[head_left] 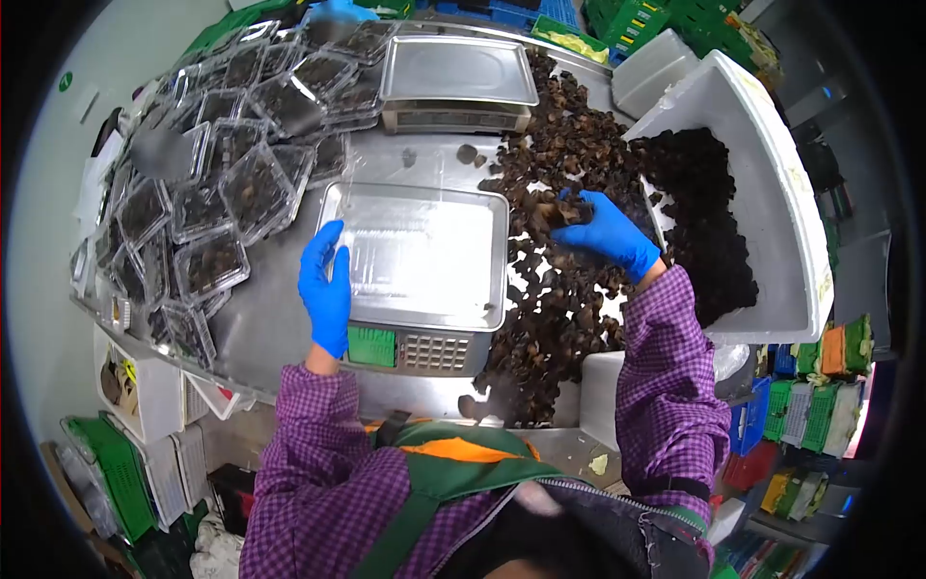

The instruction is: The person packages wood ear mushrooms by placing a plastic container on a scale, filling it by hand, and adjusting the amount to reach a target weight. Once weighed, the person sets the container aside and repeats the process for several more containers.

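Observation:
My left hand point(326, 288), in a blue glove, is at the left edge of the metal tray point(424, 256) on a scale point(439, 353). Its fingers are apart and hold nothing. The gloved right hand point(610, 234) has its fingers curled around some dark brown mushroom pieces point(555, 214), over a heap of dark mushrooms point(569, 135) right of the scale. No mushroom heap lies on the tray.
Many clear plastic boxes point(258, 193) filled with dark pieces are piled at the left. A second scale point(458, 72) stands behind the first. On the right, a white foam box point(781, 212) holds more dark mushrooms point(699, 212). Green crates point(111, 473) stand lower left.

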Tool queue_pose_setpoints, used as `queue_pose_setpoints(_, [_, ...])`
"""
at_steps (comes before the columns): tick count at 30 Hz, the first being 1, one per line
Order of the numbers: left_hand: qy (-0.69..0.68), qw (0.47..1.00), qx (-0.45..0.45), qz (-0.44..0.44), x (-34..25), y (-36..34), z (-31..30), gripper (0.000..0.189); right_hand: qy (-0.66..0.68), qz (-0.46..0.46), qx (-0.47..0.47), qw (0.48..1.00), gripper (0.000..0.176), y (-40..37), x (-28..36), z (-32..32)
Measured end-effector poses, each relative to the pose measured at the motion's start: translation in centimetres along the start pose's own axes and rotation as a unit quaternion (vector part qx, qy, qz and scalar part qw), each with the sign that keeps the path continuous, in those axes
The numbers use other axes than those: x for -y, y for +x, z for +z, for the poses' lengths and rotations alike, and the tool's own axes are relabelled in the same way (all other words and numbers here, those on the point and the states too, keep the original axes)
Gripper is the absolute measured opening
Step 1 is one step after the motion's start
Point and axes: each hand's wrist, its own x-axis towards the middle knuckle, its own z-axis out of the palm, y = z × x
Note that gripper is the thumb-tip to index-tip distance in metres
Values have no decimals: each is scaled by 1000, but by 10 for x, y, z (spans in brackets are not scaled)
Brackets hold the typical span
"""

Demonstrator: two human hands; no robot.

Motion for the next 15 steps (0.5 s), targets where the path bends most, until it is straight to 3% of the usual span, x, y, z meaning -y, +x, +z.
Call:
queue_pose_setpoints(2, [-11, 1000, -3, -10, -2, 5, -4, 36, 44, -39, 18, 998, 36, -3, 32, 34])
queue_pose_setpoints(4, [-24, 999, -6, -21, 1, 6, -11, 37, 56, -28, 19, 998, 40, 3, 52, 65])
queue_pose_setpoints(6, [155, 983, -18, 96, 7, 9, -19, 41, 96, -60, 64, 991, 48, 20, 54, 91])
queue_pose_setpoints(8, [151, 983, -23, 98, 19, 14, -29, 45, 91, -55, 84, 991, 47, 25, 78, 117])
queue_pose_setpoints(10, [72, 996, 59, 1, 52, 15, -36, 50, 63, -30, 113, 991, 49, 44, 80, 140])
queue_pose_setpoints(11, [118, 989, 86, 16, 54, 13, -35, 55, -30, -129, 76, 988, 52, 64, 65, 153])
queue_pose_setpoints(12, [75, 993, 90, 27, 64, 9, -27, 56, -123, -226, 38, 966, 55, 83, 49, 166])
queue_pose_setpoints(14, [-94, 990, 97, -48, 55, -3, -5, 61, -263, -215, -1, 941, 63, 95, 44, 186])
queue_pose_setpoints(15, [-69, 989, 118, -60, 47, -8, 3, 63, -332, -191, 25, 923, 69, 100, 43, 191])
